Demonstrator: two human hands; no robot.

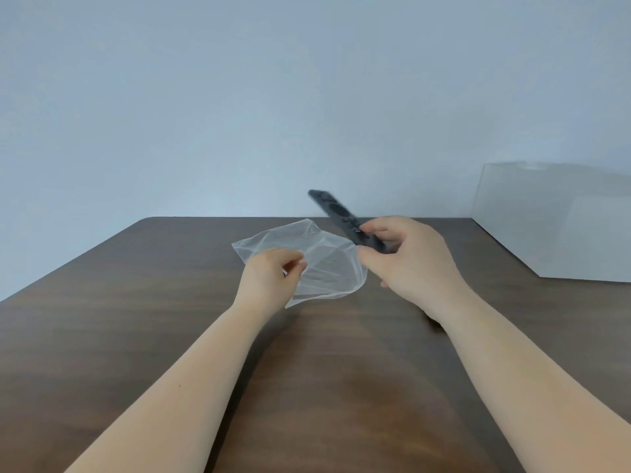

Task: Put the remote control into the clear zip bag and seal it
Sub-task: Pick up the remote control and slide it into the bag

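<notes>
Two bare forearms reach forward from the near edge over a dark wooden table [136,336], the left from lower left, the right from lower right. No brand, label or writing can be read on anything here; the picture is slightly blurred.

The left hand [269,281] is raised a little above the tabletop, back of the hand toward the camera, its thumb and fingertips pinched on the near left part of the clear zip bag [324,264]. The bag hangs crumpled and partly lifted, spreading to the right and away from that hand.

The right hand [409,257] is just right of the bag, fingers curled around the lower end of the dark remote control [338,213]. The remote is outside the bag, held in the air, tilted up and leftward above the bag's far right edge.

Farther right, a pale box [563,227] stands on the table against the plain wall [239,97].
</notes>
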